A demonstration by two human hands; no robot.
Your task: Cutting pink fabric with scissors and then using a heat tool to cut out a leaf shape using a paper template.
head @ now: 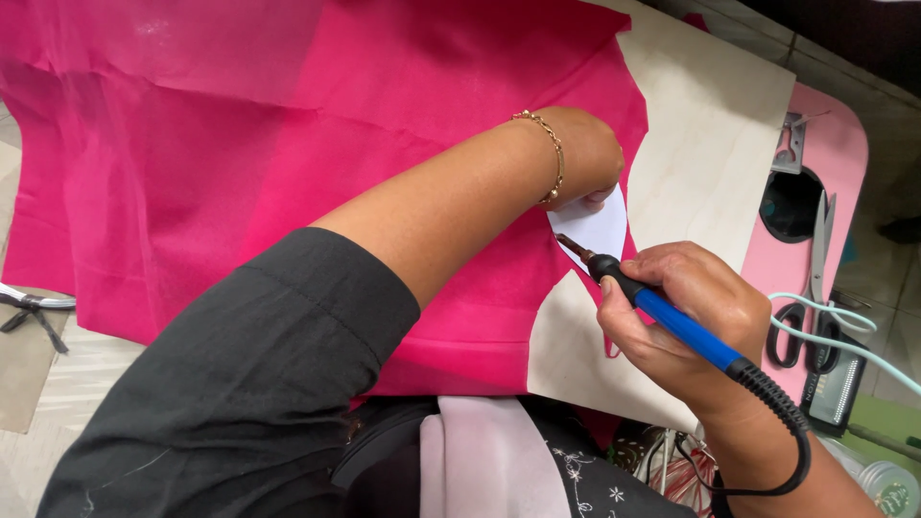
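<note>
A large sheet of bright pink fabric lies over a pale wooden board. My left hand, with a gold bracelet at the wrist, presses down on a small white paper template at the fabric's edge. My right hand grips a blue-handled soldering-type hot tool with a black cord. Its metal tip touches the lower left edge of the template. My left forearm and dark sleeve cross the middle of the view.
A pink table with a round dark hole lies right of the board. Black-handled scissors and a pale green cable rest on it. A dark tool sits at the left edge. White and embroidered dark cloth lies at the bottom.
</note>
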